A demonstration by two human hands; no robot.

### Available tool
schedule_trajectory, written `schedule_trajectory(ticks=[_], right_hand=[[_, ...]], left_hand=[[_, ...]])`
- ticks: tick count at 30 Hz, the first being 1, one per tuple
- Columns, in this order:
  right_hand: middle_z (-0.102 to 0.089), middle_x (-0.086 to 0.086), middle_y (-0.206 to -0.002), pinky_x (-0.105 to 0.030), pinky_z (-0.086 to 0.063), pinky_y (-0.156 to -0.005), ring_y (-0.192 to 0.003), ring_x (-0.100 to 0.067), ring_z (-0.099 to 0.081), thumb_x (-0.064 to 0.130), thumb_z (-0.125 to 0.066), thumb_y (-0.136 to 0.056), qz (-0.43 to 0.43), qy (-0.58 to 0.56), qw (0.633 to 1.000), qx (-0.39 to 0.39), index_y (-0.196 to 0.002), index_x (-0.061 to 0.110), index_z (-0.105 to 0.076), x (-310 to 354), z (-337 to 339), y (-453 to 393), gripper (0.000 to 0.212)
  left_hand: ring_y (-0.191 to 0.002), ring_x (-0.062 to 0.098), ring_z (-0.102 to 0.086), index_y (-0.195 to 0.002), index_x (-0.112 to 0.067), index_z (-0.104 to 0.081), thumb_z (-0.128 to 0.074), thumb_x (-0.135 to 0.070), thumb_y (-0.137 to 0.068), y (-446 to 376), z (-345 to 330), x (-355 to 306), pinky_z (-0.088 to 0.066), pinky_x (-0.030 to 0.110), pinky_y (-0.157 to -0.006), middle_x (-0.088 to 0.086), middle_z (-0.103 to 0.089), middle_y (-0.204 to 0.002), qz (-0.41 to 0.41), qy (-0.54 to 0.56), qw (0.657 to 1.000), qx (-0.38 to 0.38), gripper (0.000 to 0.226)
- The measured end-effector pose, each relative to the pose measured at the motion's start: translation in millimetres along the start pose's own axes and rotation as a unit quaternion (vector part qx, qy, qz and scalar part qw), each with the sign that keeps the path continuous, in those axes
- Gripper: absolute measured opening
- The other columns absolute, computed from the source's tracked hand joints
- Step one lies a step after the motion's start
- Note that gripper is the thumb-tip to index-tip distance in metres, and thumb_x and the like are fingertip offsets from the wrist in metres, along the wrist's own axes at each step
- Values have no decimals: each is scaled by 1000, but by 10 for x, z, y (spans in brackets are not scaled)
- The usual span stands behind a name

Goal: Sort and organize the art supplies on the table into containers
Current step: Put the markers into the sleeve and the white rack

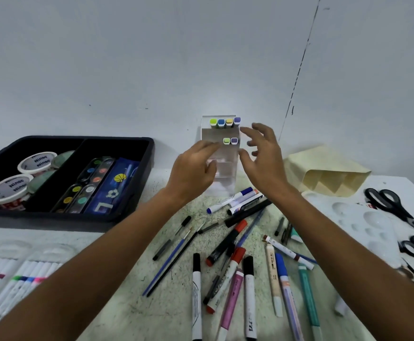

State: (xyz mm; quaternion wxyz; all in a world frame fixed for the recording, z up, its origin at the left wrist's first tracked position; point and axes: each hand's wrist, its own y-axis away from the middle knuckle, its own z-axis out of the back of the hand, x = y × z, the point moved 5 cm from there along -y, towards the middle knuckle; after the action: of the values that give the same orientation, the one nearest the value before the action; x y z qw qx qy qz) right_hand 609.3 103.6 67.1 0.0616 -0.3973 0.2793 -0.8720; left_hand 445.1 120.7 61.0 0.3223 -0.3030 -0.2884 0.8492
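Hovering with both hands at the white tiered marker holder [219,166], standing upright at the back of the table against the wall. Left hand [193,174] relaxed and empty, fingers reaching toward the second tier just beside two capped markers [230,141]; right hand [262,158] spread wide, also gripping nothing, poised near the holder's right wall. Four more markers [225,122] seated in the top row, lower tiers apparently unfilled. Loose pens and markers [235,254] scattered across the green mat [132,303] in front, well short of any container. Judged to be between placements, with plenty left to sort. Best done by steadying the light holder with one hand, since likely to tip or slide backward under a push, then feeding each marker straight along its slot, cap outward, matching the row already begun. Worth picking thick capped markers first and leaving thin brushes for the cream slanted holder [329,173] at right. Black tray [137,168] at left already holding tape rolls [23,178] and paint strips [87,183].
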Motion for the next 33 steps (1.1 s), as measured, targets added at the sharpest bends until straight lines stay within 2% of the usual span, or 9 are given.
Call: schedule_trajectory(ticks=[2,5,7,10,15,21,25,29,33], right_hand=[[-47,-3,-132,-25,-48,-86,-103,-15,-56,8,-61,-90,-8,-9,1000,16,-131,15,-55,-35,-9,343,42],[-56,-2,-127,-35,-46,-98,-114,-18,-54,21,-58,-93,-22,55,983,173,-130,15,-57,-205,-211,1030,37],[-58,-4,-128,-38,-47,-98,-118,-23,-54,34,-51,-93,-5,117,964,238,-128,16,-60,-282,-316,1489,40],[-60,-7,-127,-47,-50,-96,-119,-27,-57,44,-43,-93,40,174,957,228,-125,16,-63,-286,-362,1925,47],[-55,-8,-138,-44,-32,-114,-131,-26,-48,52,-24,-101,63,249,942,214,-133,20,-58,-266,-442,2212,57],[-56,-12,-137,-48,-40,-107,-131,-30,-48,47,-36,-99,77,216,950,211,-127,17,-61,-259,-606,2117,49],[-57,-14,-134,-47,-46,-102,-129,-32,-51,44,-38,-97,89,203,950,221,-124,14,-63,-193,-722,1980,47],[-51,-13,-141,-40,-37,-106,-131,-31,-48,35,-37,-98,95,127,959,235,-129,13,-58,-130,-651,1920,44],[-60,-4,-130,-34,-50,-97,-117,-21,-57,27,-40,-97,70,70,974,202,-124,15,-62,-238,-275,1934,37]], left_hand=[[-68,11,-62,-115,-6,-68,-64,-14,-84,344,-18,-36,-56,33,-73,6,-68,-112,15,19,999,39,32],[-105,19,-64,-118,-11,-67,-59,-34,-88,1096,-208,-81,-54,45,-89,6,-67,-119,-2,24,989,149,38],[-129,22,-49,-128,-15,-59,-54,-44,-91,1597,-348,-108,-43,48,-104,6,-57,-137,-30,16,978,206,48],[-147,22,-19,-147,-21,-36,-38,-59,-97,2046,-432,-97,-16,47,-116,5,-30,-157,-13,-4,969,245,63],[-149,23,-13,-151,-17,-29,-27,-61,-99,2131,-439,-52,-7,51,-115,5,-21,-160,-14,-58,963,262,68],[-148,23,-16,-149,-19,-35,-25,-63,-99,2076,-392,144,-6,46,-117,5,-25,-158,14,-84,959,269,67],[-144,22,-27,-143,-17,-45,-27,-62,-98,2036,-275,237,-19,44,-118,4,-38,-152,55,-50,969,236,65],[-135,22,-40,-133,-16,-56,-40,-55,-95,1983,-204,234,-36,53,-108,4,-52,-140,88,1,973,213,57],[-129,17,-45,-124,-15,-64,-52,-45,-90,1895,-232,-10,-42,42,-105,2,-57,-131,69,47,979,184,47]])
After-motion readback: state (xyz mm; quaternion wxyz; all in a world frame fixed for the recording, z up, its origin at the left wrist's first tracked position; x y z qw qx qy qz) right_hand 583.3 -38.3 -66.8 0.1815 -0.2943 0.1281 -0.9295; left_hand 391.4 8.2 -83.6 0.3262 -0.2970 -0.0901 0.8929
